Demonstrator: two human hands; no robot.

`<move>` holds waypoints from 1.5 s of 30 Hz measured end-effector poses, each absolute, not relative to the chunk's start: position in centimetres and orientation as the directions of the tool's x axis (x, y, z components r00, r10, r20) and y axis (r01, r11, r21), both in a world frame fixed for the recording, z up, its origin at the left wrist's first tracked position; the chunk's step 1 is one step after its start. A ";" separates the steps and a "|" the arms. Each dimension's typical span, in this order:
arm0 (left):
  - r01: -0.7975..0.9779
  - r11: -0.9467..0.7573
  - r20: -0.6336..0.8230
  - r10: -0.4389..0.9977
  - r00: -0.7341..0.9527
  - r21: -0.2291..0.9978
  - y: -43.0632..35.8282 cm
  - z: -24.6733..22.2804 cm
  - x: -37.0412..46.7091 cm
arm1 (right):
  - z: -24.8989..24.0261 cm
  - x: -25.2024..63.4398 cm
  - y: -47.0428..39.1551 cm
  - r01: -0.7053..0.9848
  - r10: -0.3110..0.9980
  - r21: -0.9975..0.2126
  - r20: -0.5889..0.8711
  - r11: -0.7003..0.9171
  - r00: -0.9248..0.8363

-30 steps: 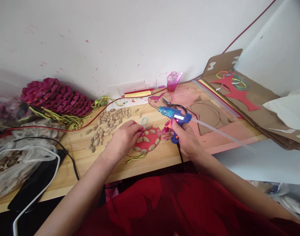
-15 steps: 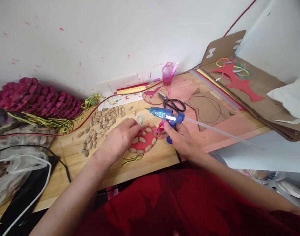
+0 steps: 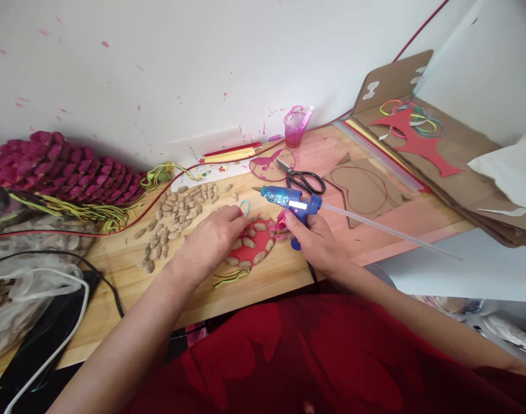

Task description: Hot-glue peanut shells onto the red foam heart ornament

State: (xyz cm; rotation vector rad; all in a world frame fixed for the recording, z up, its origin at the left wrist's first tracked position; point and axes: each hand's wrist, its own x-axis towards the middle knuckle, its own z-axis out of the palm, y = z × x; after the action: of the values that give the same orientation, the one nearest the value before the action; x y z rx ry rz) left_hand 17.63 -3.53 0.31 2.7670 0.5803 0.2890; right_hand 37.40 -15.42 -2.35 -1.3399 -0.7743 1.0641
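Note:
Wrapped round the handle of a blue glue gun (image 3: 288, 198) is my right hand (image 3: 314, 238). A long clear glue stick (image 3: 387, 230) sticks out of the gun's back, and its nozzle points left. My left hand (image 3: 215, 236) rests at the upper left of a round red piece (image 3: 249, 250), fingers bent together; whatever they press or hold is hidden. Several peanuts (image 3: 246, 242) lie on the red piece, mostly along its rim. A light blue loop (image 3: 245, 207) shows at its top, and a yellow-green tassel (image 3: 231, 278) at its bottom.
Loose peanuts (image 3: 183, 210) lie left of my left hand. Behind the gun are black scissors (image 3: 306, 181), a round cardboard (image 3: 271, 165) and a pink cup (image 3: 295, 129). Cardboard with a drawn outline (image 3: 361, 190) lies right. Purple stacked pieces (image 3: 68, 169) stand far left, beside plastic bags (image 3: 30, 293).
The camera view has shifted slightly. Both hands keep nearly the same places, my right hand still round the glue gun and my left hand at the red piece.

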 end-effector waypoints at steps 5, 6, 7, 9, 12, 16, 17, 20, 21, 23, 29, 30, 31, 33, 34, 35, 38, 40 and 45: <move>0.365 -0.856 0.126 0.434 0.892 0.365 -3.6 0.5 17.8 | -2.2 37.4 -15.5 -0.149 0.922 -0.986 -0.126 -0.076 0.366; 0.367 -0.854 0.125 0.437 0.891 0.368 -3.5 0.4 17.8 | -2.2 37.4 -15.5 -0.146 0.923 -0.986 -0.126 -0.077 0.364; 0.368 -0.852 0.124 0.439 0.890 0.372 -3.5 0.4 17.8 | -2.2 37.4 -15.5 -0.143 0.924 -0.987 -0.126 -0.078 0.362; 0.370 -0.848 0.120 0.442 0.889 0.381 -3.5 0.3 17.8 | -2.3 37.4 -15.5 -0.136 0.924 -0.988 -0.123 -0.079 0.361; 0.372 -0.841 0.115 0.446 0.888 0.392 -3.6 0.3 17.9 | -2.3 37.4 -15.5 -0.132 0.924 -0.988 -0.119 -0.076 0.362; 0.371 -0.842 0.125 0.449 0.885 0.392 -3.7 0.4 18.0 | -2.2 37.5 -15.5 -0.146 0.925 -0.986 -0.128 -0.080 0.357; 0.371 -0.843 0.131 0.449 0.884 0.390 -3.7 0.4 18.0 | -2.2 37.5 -15.5 -0.147 0.925 -0.986 -0.131 -0.083 0.356; 0.368 -0.846 0.146 0.449 0.881 0.385 -3.6 0.3 18.0 | -2.2 37.5 -15.5 -0.138 0.926 -0.986 -0.133 -0.089 0.353; 0.366 -0.849 0.150 0.447 0.882 0.380 -3.5 0.3 18.0 | -2.2 37.5 -15.5 -0.136 0.926 -0.987 -0.132 -0.089 0.355; 0.368 -0.857 0.159 0.446 0.881 0.362 -3.5 0.2 18.0 | -2.3 37.5 -15.5 -0.133 0.925 -0.987 -0.132 -0.089 0.355; 0.384 -0.867 0.190 0.455 0.870 0.317 -3.4 0.1 18.5 | -2.5 37.5 -15.5 -0.129 0.926 -0.988 -0.130 -0.089 0.355; 0.379 -0.872 0.188 0.447 0.874 0.310 -3.3 0.0 18.4 | -2.5 37.5 -15.5 -0.130 0.926 -0.987 -0.132 -0.092 0.352; 0.369 -0.878 0.189 0.436 0.880 0.306 -3.3 0.0 18.4 | -2.5 37.5 -15.4 -0.132 0.927 -0.987 -0.134 -0.093 0.350; 0.350 -0.887 0.206 0.419 0.884 0.303 -3.2 0.0 18.1 | -2.4 37.5 -15.4 -0.135 0.928 -0.987 -0.133 -0.091 0.349; 0.349 -0.889 0.223 0.420 0.880 0.298 -3.1 0.0 17.8 | -2.4 37.5 -15.4 -0.136 0.928 -0.987 -0.133 -0.090 0.348; 0.359 -0.888 0.242 0.430 0.870 0.289 -3.1 0.1 17.6 | -2.4 37.5 -15.4 -0.136 0.928 -0.986 -0.133 -0.091 0.348; 0.432 -0.866 0.292 0.493 0.819 0.249 -3.1 0.3 16.7 | -2.2 37.4 -15.4 -0.138 0.928 -0.986 -0.135 -0.091 0.348; 0.474 -0.847 0.315 0.530 0.787 0.241 -3.2 0.2 16.3 | -2.0 37.4 -15.4 -0.132 0.928 -0.987 -0.138 -0.097 0.347; 0.489 -0.832 0.363 0.554 0.749 0.262 -3.6 -0.4 16.3 | -1.9 37.4 -15.5 -0.127 0.927 -0.987 -0.134 -0.094 0.349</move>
State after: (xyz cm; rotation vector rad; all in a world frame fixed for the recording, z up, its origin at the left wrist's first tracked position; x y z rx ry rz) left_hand 16.29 -3.57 -0.40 2.7956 0.8388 0.6516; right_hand 37.44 -15.51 -1.92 -1.3629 -0.8027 1.0653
